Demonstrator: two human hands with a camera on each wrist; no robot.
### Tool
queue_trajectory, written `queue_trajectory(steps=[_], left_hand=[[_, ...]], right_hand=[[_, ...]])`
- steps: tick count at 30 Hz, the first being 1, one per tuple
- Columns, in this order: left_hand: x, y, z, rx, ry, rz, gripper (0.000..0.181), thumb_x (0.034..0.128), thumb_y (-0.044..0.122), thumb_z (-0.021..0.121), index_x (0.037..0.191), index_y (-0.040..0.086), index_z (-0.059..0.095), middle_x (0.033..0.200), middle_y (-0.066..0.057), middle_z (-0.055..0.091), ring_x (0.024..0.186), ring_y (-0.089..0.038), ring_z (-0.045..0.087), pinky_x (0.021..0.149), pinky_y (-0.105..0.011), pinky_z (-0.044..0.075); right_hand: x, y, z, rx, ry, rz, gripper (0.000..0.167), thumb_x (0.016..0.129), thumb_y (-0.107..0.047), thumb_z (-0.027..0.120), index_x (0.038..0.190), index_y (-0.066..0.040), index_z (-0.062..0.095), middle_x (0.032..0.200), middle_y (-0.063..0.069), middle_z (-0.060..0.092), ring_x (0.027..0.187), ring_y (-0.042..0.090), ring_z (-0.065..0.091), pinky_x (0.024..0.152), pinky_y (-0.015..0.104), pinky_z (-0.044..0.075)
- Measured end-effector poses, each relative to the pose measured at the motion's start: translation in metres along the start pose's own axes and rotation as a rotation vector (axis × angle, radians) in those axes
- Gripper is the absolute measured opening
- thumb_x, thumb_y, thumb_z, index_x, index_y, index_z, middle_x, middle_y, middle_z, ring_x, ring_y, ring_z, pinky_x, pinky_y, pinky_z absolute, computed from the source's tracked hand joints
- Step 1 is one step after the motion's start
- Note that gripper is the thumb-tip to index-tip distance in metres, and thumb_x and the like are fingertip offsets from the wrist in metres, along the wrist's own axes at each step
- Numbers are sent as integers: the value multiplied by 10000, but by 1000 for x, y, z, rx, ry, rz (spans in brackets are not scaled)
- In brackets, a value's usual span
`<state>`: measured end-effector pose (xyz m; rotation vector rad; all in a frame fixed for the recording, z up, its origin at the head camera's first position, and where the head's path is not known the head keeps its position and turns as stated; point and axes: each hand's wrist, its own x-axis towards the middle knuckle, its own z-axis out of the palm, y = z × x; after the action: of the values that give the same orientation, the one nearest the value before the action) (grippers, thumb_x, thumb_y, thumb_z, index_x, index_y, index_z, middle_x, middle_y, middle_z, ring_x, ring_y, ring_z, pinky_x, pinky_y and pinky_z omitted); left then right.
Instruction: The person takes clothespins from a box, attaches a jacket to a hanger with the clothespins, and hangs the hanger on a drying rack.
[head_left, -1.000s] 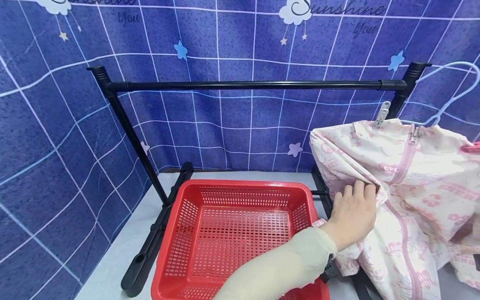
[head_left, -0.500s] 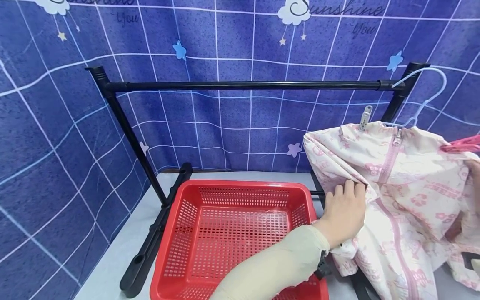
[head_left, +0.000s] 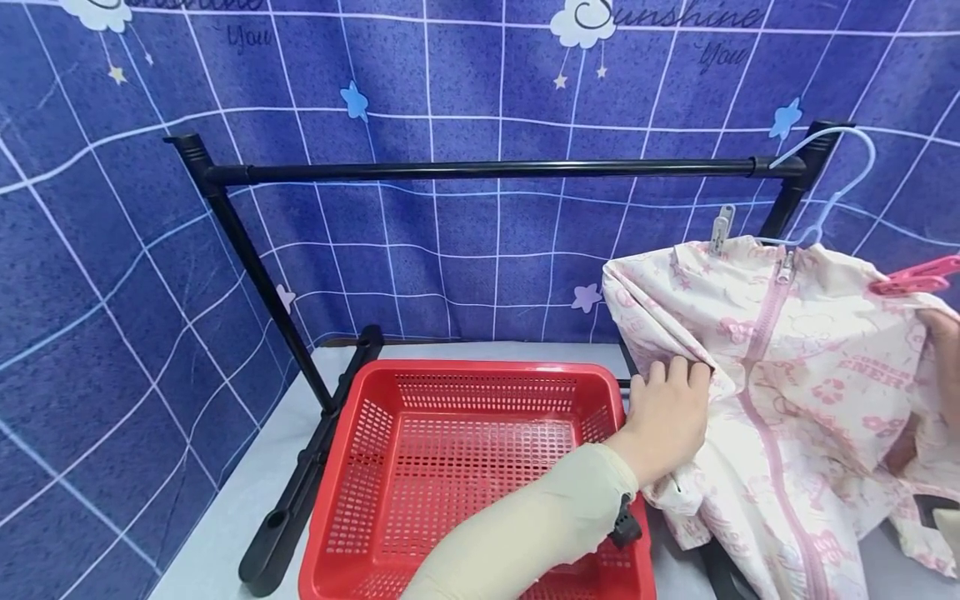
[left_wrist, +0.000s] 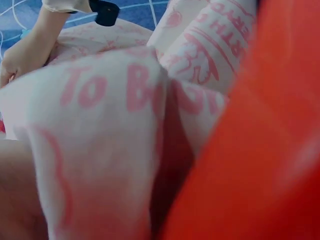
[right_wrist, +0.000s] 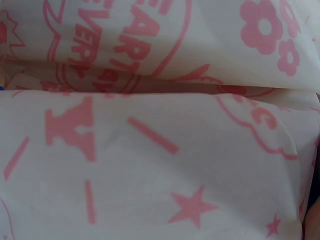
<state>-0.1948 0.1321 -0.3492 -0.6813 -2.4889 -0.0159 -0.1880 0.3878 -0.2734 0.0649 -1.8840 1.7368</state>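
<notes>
A white jacket [head_left: 817,358] with pink print and a pink zip hangs on a light blue hanger [head_left: 858,183] at the right. The hanger's hook overlaps the right end of the black rail [head_left: 487,170]; I cannot tell whether it rests there. My left hand [head_left: 667,412] grips the folded edge of the jacket's side. At the frame's right edge, my right hand [head_left: 947,354], partly cut off, holds the jacket near its shoulder. In the left wrist view the right hand's [left_wrist: 30,57] fingers curl at the fabric. A grey clothespin [head_left: 721,230] and a pink clothespin [head_left: 911,277] sit on the shoulders.
A red plastic basket [head_left: 487,373] with slotted walls stands below the rail, under my left forearm. The rack's black foot [head_left: 292,517] lies left of it on the white tabletop [head_left: 217,554]. A blue gridded curtain [head_left: 465,267] hangs behind.
The hanger and jacket have moved left, bringing the hook from beside the rack post across the rail's end. My left hand shifted slightly left with the cloth; the right hand came into view.
</notes>
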Motion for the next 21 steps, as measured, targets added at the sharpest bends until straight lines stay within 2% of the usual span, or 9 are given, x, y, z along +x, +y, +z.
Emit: queue_trajectory(steps=[3,5,9,10,13,15,17,21], left_hand=[[1,-4,0,-5,-33,-9,286,933,414,610,1146,243,526,1035,68,509,916,-126,500,644,-276,335],[1,-7,0,-7,-47,-11,319,926,436,620,1161,241,528,1050,69,514,938,-128,502,657,-277,347],[1,-13,-1,-12,-76,-2,386,906,476,642,1181,233,525,1073,66,516,974,-133,497,674,-278,355],[1,-15,-1,-13,-83,1,395,905,483,643,1186,231,525,1078,65,516,981,-134,494,678,-278,354],[1,-20,-1,-21,-90,3,413,902,494,647,1195,227,532,1085,62,524,988,-137,494,677,-279,350],[0,-23,-1,-30,-90,2,421,894,504,655,1191,227,543,1085,62,537,989,-139,502,677,-277,349],[-1,-26,0,-46,-89,0,418,888,508,660,1178,226,553,1079,61,549,988,-138,508,676,-272,350],[-4,-32,1,-68,-101,-1,417,887,533,644,1163,230,565,1084,65,562,996,-142,506,703,-276,362]], right_hand=[[-1,-3,4,-165,55,-72,533,1015,-38,372,815,-450,645,638,-250,572,539,-129,499,535,30,350],[-1,-5,5,-241,77,-63,560,998,-31,353,808,-483,623,631,-272,557,528,-136,489,525,33,355],[-3,-7,9,-284,135,-86,520,993,-52,376,783,-466,609,595,-266,538,498,-135,485,492,38,361],[-2,-8,10,-273,137,-82,509,991,-59,384,782,-460,617,595,-260,544,495,-130,491,490,40,366],[-2,-8,12,-201,71,-109,478,1018,-71,382,845,-420,659,631,-235,589,504,-107,526,485,54,384],[-1,-8,12,-114,20,-101,457,1030,-79,379,896,-381,695,661,-204,626,512,-80,557,480,68,401],[-1,-8,11,29,-53,-81,433,1051,-80,366,972,-303,729,715,-146,676,535,-38,602,483,89,429],[0,-6,12,119,-52,-64,416,1051,-90,382,979,-282,744,732,-130,690,553,-32,617,498,88,439]])
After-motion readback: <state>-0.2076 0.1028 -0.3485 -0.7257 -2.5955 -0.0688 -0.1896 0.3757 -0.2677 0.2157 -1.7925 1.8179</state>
